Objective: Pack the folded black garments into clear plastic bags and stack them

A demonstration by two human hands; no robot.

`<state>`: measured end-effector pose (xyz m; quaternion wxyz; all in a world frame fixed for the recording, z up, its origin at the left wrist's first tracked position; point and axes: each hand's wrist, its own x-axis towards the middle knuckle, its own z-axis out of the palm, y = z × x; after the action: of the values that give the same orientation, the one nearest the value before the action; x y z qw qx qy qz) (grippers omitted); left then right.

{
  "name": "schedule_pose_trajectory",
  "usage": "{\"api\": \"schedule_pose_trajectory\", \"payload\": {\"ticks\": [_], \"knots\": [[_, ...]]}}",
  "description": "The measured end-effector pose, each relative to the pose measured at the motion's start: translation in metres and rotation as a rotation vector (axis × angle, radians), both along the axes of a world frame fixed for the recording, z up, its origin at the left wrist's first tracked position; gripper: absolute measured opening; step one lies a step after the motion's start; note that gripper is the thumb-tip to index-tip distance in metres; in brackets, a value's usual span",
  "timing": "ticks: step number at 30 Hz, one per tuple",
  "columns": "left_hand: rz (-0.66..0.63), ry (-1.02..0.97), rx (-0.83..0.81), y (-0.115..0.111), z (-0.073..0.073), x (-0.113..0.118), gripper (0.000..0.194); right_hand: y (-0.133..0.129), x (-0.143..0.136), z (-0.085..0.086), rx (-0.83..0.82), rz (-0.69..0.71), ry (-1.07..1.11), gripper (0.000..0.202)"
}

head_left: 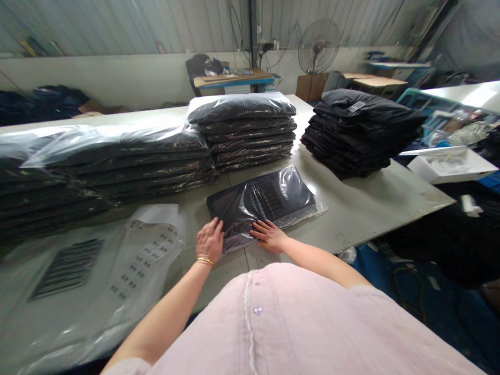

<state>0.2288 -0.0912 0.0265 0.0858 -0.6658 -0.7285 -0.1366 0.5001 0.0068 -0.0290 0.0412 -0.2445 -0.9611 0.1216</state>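
A folded black garment in a clear plastic bag (pixel 261 200) lies flat on the table in front of me, with printed text on the bag. My left hand (pixel 210 239) rests at its near left corner, fingers stretched out over the edge. On the near edge of the bag lies my right hand (pixel 269 236), fingers spread flat on the plastic. Neither hand is closed around anything. To the left is a pile of flat printed plastic bags (pixel 136 255).
Stacks of bagged dark garments (pixel 148 156) and another bagged stack (pixel 246 130) stand along the table's far side. A pile of unbagged black garments (pixel 359 130) sits at the right. Beyond the table (pixel 336 208) are a white box (pixel 453 164) and a standing fan (pixel 319 47).
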Motion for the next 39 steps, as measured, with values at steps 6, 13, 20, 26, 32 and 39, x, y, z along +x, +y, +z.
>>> {"api": "schedule_pose_trajectory", "payload": {"ticks": [6,13,20,26,32,39], "knots": [[-0.304,0.072,-0.185,0.001,-0.054,0.035,0.062,0.010,0.011,0.003,0.020,0.063,0.010,0.065],[-0.339,0.087,-0.206,-0.001,-0.071,-0.003,0.075,0.056,0.121,-0.009,0.077,-0.276,-0.041,0.065],[-0.394,0.025,-0.248,0.007,-0.070,-0.009,0.078,0.082,0.185,-0.013,-0.156,-0.569,-0.162,0.075],[-0.409,-0.134,-0.334,0.016,-0.061,-0.016,0.068,0.091,0.178,-0.008,-0.091,-0.529,-0.115,0.081],[-0.378,-0.561,-0.446,0.043,-0.034,-0.022,0.057,0.099,0.170,-0.006,0.006,-0.571,-0.166,0.081],[-0.268,-0.754,-0.370,0.083,0.028,-0.030,0.069,0.124,0.152,0.019,0.089,-0.696,-0.037,0.045]]}}
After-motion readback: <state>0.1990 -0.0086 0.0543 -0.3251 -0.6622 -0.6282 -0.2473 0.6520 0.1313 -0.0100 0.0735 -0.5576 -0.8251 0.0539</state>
